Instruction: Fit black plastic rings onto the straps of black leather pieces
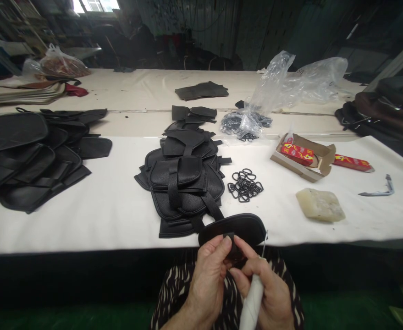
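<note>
At the near edge of the tabletop [112, 220], a black padded piece [244, 224] stood tilted, its strap [229, 235] pinched in the left hand [208, 277]; the right hand [272, 288] curled round a white-handled tool [251, 306].

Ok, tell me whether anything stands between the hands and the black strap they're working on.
Nothing visible does: the left hand pinches the black strap directly, with the right hand close by it. The white-handled tool in the right hand points up beside the strap.
</note>
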The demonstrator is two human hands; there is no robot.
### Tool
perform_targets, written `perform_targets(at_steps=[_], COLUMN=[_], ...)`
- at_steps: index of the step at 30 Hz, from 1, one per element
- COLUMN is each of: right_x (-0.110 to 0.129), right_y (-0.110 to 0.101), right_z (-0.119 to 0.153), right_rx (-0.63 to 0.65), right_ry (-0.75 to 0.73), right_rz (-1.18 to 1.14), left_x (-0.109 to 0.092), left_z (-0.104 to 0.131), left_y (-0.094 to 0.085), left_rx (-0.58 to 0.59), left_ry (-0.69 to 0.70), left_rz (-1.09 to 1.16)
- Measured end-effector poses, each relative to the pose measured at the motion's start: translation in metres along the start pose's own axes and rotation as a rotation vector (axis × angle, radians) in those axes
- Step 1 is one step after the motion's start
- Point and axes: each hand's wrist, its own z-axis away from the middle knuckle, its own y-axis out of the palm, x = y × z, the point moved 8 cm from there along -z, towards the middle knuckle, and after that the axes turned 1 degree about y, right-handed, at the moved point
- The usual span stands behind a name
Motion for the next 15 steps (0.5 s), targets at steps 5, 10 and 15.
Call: perform_targets(at_steps=[5,10,15], right_x=[-0.014,-0.020,-0.015], right_y=[0.000,0.004,-0.003], right_z=[0.002,0.006,0.000], right_rx=[-0.022,-0.047,-0.009], right_ry=[0.237,0.320,0.201], right_rz=[-0.188,-0.229,-0.177], left_x=[-0.004,-0.003,-0.005], left_z=[-0.002,-0.004,-0.003], left_y=[0.007,0.008,0.008], left_rx=[0.083,0.097,0.118], left_ry=[0.032,0.046,0.039], left_rz=[-0.071,-0.094,-0.100])
